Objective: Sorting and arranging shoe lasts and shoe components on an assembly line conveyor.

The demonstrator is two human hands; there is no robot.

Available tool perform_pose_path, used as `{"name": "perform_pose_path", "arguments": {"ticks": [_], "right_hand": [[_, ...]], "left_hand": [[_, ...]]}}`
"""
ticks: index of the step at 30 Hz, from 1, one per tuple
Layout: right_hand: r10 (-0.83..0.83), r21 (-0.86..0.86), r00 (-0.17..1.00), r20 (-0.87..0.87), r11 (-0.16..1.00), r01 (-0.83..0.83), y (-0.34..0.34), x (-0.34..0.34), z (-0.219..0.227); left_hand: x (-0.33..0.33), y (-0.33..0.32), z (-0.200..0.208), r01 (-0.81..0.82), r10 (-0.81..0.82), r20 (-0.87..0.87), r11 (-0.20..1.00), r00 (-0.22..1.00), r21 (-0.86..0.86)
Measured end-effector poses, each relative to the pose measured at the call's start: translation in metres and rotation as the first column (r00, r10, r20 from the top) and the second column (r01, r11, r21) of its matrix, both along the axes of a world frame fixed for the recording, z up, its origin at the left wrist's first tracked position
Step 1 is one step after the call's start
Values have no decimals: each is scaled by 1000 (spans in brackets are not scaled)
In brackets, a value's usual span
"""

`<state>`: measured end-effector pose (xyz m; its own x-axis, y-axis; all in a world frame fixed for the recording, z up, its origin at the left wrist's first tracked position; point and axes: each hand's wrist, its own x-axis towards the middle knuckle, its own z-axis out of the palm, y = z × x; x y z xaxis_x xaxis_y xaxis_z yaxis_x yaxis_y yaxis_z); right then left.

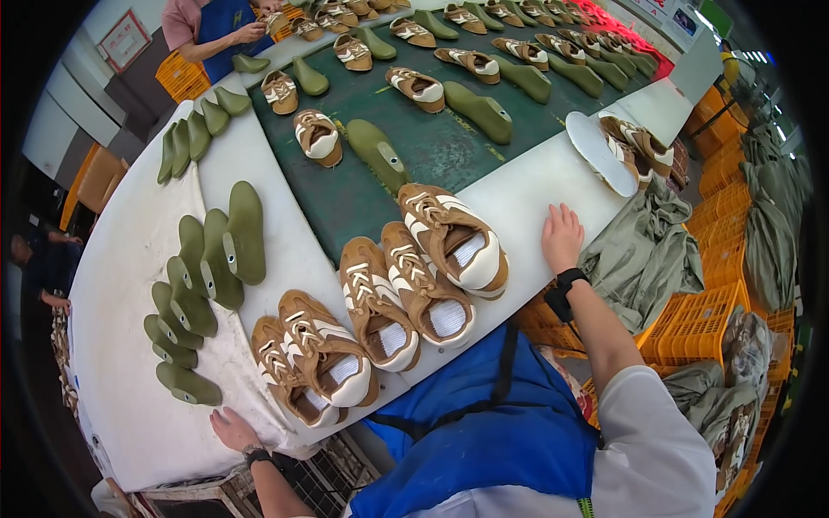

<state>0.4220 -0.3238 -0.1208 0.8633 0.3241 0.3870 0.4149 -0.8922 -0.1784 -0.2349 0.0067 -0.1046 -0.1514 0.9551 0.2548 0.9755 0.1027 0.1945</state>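
Observation:
Several brown and white sneakers (380, 311) lie in a row along the near edge of the white table (129, 259), toes pointing away from me. My left hand (231, 429) rests flat on the table's near edge, just below the leftmost sneaker (289, 371), holding nothing. My right hand (561, 235) lies palm down on the table, fingers spread, to the right of the biggest-looking sneaker (453, 237). A black watch sits on that wrist.
Green shoe lasts (211, 259) are piled at the left. A dark green belt (432, 147) carries more sneakers and lasts (479, 110) away. Another person in a blue apron (216, 26) works at the far end. Orange crates (691, 324) and grey-green cloth bags (643, 250) stand right.

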Motion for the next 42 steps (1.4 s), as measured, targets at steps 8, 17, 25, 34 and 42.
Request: {"name": "perform_pose_path", "arguments": {"ticks": [8, 17, 25, 34, 42], "right_hand": [[2, -25, 1000, -10, 1000, -3, 3, -3, 2], [8, -27, 999, -32, 1000, -9, 5, -2, 2], [34, -92, 999, 0, 995, -33, -10, 9, -2], [35, -89, 999, -33, 995, -38, -3, 7, -5], [28, -80, 999, -46, 996, -32, -1, 5, -2]], "left_hand": [[3, -4, 4, -15, 15, 4, 1000, 1000, 15], [2, 1, 0, -9, 8, 17, 996, 1000, 93], [5, -1, -10, 32, -28, -20, 977, 999, 210], [1, -4, -4, 8, -5, -12, 974, 1000, 226], [2, -3, -5, -4, 9, -24, 978, 1000, 209]]}}
